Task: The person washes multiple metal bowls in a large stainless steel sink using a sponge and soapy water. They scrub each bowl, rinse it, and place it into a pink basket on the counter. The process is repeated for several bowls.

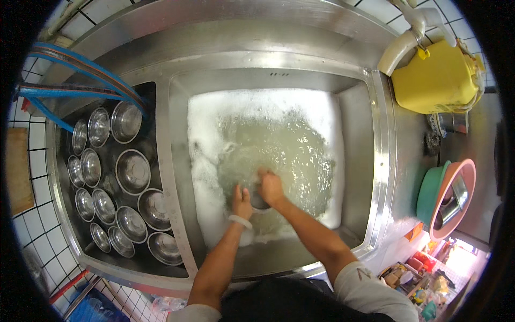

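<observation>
Both my hands work in cloudy, soapy water (277, 137) inside the large stainless steel sink basin (356, 161). A metal bowl (261, 204) sits partly under the surface between them, with just its near part showing. My left hand (242, 203) grips the left side of this bowl, its thumb and fingers partly in the water. Over the bowl, my right hand (271, 187) is bent at the fingers and blurred. Whether it holds anything is hidden by the water. A white bangle (240, 221) circles my left wrist.
In the left basin, several steel bowls (133, 172) lie apart beneath blue hoses (80, 60). A faucet (398, 52) reaches in at upper right beside a yellow plastic jug (436, 82). Green (430, 197) and pink (468, 177) plastic basins stand on the right counter. White foam (205, 161) rings the water.
</observation>
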A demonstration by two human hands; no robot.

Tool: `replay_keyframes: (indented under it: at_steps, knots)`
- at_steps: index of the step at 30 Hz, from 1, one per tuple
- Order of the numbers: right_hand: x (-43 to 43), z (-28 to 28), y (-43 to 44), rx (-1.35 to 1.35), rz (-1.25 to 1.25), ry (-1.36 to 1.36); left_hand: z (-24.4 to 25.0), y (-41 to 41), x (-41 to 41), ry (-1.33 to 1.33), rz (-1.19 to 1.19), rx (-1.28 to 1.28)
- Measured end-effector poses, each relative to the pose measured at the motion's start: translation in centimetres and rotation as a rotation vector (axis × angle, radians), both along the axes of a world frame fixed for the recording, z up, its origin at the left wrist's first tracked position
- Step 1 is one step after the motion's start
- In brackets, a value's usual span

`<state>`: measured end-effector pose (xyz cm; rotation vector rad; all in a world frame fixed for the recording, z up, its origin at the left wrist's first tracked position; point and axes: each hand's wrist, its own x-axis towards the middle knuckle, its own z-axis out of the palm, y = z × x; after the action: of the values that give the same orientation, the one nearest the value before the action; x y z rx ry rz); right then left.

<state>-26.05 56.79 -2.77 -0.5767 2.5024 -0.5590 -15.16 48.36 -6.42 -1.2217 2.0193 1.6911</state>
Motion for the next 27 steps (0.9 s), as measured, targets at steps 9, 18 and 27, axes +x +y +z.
replay_keyframes:
  at_steps: [9,18,27]
  knots:
    - [-5.0,0.1,8.8,-0.002,0.175,-0.424,1.9,-3.1,-0.2,0.124,0.121,-0.497]
    - [4.7,3.5,2.9,-0.889,0.209,0.095,2.1,-2.4,-1.3,-0.087,0.751,0.867]
    - [-5.6,0.4,1.3,-0.228,0.079,-0.456,5.7,-0.8,-2.0,0.429,-0.064,0.379]
